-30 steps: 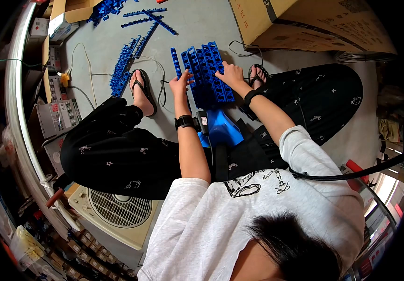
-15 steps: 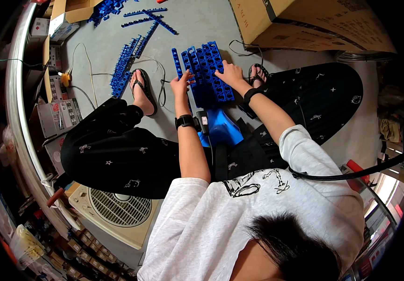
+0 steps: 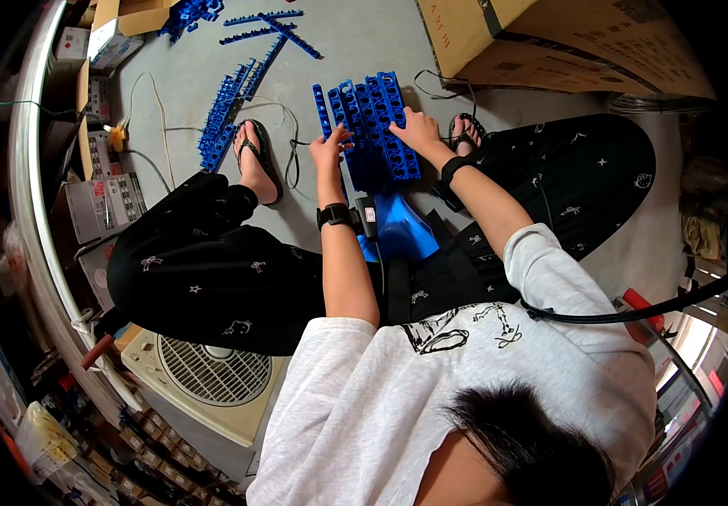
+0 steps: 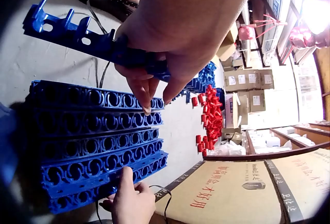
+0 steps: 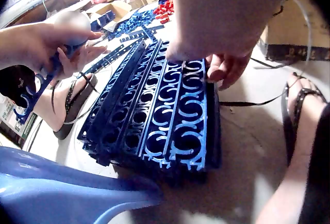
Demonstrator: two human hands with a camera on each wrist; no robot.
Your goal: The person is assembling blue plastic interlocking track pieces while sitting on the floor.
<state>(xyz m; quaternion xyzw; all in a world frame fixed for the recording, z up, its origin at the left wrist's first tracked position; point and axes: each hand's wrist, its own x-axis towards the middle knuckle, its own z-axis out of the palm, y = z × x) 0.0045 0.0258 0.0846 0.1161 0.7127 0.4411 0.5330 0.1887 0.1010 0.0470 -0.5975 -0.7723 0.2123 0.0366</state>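
Note:
My left hand (image 3: 327,153) holds a loose blue plastic clip strip (image 4: 77,33), with open ring clips along one edge, pinched between thumb and fingers. In the left wrist view this strip hangs over the near side of a stack of blue clip strips (image 4: 98,121), its fingertips right at the top row. The stacked strips lie side by side in several rows of round clips. At the stack's other side my right hand (image 3: 420,133) grips the outermost strip, thumb on top and fingers curled down its side, as the right wrist view shows. A blue plastic stool (image 3: 402,232) stands close in front of me.
More blue strips (image 3: 227,110) lie on the floor beyond my left foot, with a heap of blue pieces (image 3: 191,17) farther back. Red pieces (image 4: 212,118) lie farther off. A large carton (image 3: 541,51) stands at right, a box fan (image 3: 212,379) at left; cables (image 3: 292,160) cross the floor.
The head view has shifted slightly. Both hands keep nearly the same place and hold on the strip and the stack.

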